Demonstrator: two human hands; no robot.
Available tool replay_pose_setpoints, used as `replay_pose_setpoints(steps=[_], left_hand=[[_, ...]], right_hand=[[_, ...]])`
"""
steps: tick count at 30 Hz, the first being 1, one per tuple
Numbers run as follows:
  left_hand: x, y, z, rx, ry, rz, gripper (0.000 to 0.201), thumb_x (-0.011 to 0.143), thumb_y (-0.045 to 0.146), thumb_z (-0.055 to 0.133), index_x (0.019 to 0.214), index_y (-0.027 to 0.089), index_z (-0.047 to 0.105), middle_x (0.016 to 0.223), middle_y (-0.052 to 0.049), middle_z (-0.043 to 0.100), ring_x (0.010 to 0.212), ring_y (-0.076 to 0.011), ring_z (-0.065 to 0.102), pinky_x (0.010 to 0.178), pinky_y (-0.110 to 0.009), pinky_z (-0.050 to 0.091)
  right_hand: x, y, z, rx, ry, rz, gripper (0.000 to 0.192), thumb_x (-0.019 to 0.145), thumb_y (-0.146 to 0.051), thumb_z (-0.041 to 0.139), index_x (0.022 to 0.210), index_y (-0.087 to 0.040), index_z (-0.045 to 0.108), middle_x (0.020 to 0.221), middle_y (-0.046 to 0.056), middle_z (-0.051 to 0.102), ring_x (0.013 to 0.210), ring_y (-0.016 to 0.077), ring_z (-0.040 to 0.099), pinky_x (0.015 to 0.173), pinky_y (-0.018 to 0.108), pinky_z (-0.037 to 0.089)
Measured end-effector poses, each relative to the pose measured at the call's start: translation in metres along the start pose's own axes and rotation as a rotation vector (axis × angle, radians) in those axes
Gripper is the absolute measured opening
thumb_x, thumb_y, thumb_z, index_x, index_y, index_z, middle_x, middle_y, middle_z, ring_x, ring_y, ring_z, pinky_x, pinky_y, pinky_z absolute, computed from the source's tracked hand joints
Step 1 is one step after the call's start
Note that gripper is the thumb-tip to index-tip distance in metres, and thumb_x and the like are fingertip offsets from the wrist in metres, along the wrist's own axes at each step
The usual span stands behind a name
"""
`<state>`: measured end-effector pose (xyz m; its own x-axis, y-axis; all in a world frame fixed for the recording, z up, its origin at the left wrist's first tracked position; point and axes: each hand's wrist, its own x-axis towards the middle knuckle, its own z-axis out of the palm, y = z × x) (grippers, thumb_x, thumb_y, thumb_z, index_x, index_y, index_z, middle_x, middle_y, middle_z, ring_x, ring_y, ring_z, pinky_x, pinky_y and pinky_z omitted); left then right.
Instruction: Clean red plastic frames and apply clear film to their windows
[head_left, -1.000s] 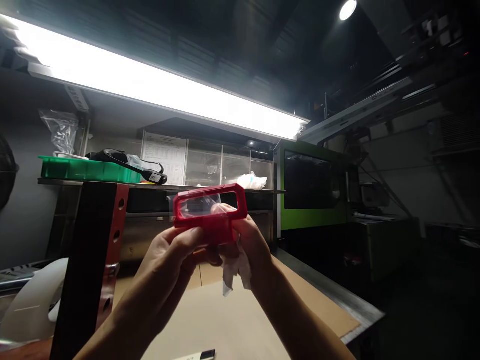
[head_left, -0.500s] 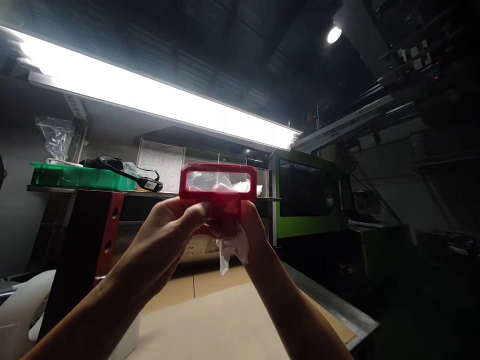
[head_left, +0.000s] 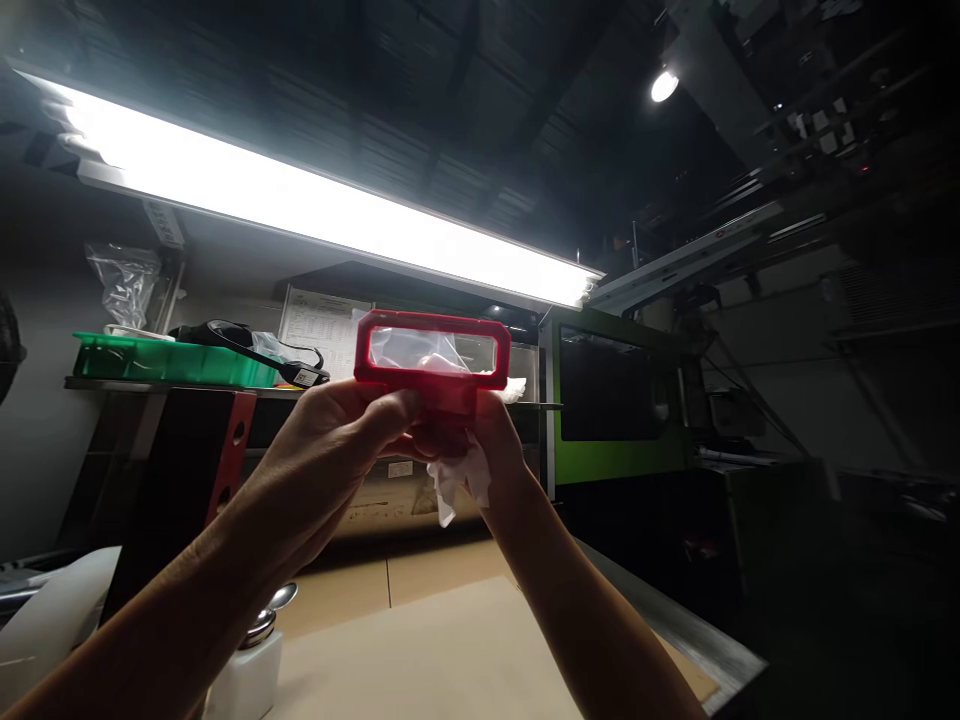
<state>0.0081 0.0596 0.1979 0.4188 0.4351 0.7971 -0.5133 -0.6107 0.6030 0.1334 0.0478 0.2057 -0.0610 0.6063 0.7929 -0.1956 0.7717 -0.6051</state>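
Note:
A red plastic frame point(head_left: 433, 349) with a clear rectangular window is held up at eye level against the light. My left hand point(head_left: 341, 440) grips its lower left part with thumb and fingers. My right hand point(head_left: 491, 445) holds its lower right part and also clutches a crumpled white cloth point(head_left: 455, 480) that hangs below the frame. Both forearms reach up from the bottom of the view.
A long bright lamp point(head_left: 315, 210) runs overhead. A shelf carries a green tray point(head_left: 172, 362) and black cable. A black and red upright block point(head_left: 180, 470) and a white dispenser bottle point(head_left: 251, 665) stand at the left on the cardboard-covered bench point(head_left: 420, 650). A green machine point(head_left: 615, 400) stands to the right.
Both hands have lifted the red frame higher, from chest height up toward the lamp. The view tilted upward and the white dispenser bottle came into sight at lower left.

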Motion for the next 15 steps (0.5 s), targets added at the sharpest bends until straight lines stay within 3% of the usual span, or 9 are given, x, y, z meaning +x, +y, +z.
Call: replay_pose_setpoints(steps=[4, 9, 15], left_hand=[[-0.0005, -0.0023, -0.0005, -0.003, -0.003, 0.004, 0.017, 0.074, 0.028, 0.069, 0.087, 0.020, 0.076, 0.076, -0.002, 0.075, 0.070, -0.0160, 0.067, 0.064, -0.024, 0.054], [-0.0006, -0.0028, -0.0001, -0.028, 0.006, 0.008, 0.018, 0.076, 0.027, 0.068, 0.091, 0.020, 0.075, 0.075, -0.002, 0.075, 0.067, -0.0142, 0.066, 0.065, -0.023, 0.054], [-0.0043, 0.0031, 0.0031, -0.032, 0.015, -0.033, 0.015, 0.075, 0.025, 0.068, 0.087, 0.019, 0.076, 0.069, -0.001, 0.075, 0.063, -0.0133, 0.065, 0.062, -0.021, 0.054]], right_hand=[[-0.0015, -0.0020, 0.0004, 0.086, 0.001, 0.012, 0.034, 0.057, -0.043, 0.064, 0.047, -0.021, 0.041, 0.034, -0.008, 0.032, 0.035, 0.0050, 0.028, 0.033, 0.018, 0.021], [-0.0037, -0.0023, 0.0003, 0.059, -0.005, 0.021, 0.038, 0.055, -0.034, 0.065, 0.041, -0.019, 0.033, 0.035, -0.008, 0.031, 0.035, 0.0029, 0.026, 0.034, 0.016, 0.019], [-0.0033, 0.0015, -0.0026, 0.021, 0.039, 0.024, 0.030, 0.056, -0.026, 0.059, 0.042, -0.019, 0.033, 0.037, -0.009, 0.027, 0.036, 0.0023, 0.023, 0.035, 0.015, 0.021]])
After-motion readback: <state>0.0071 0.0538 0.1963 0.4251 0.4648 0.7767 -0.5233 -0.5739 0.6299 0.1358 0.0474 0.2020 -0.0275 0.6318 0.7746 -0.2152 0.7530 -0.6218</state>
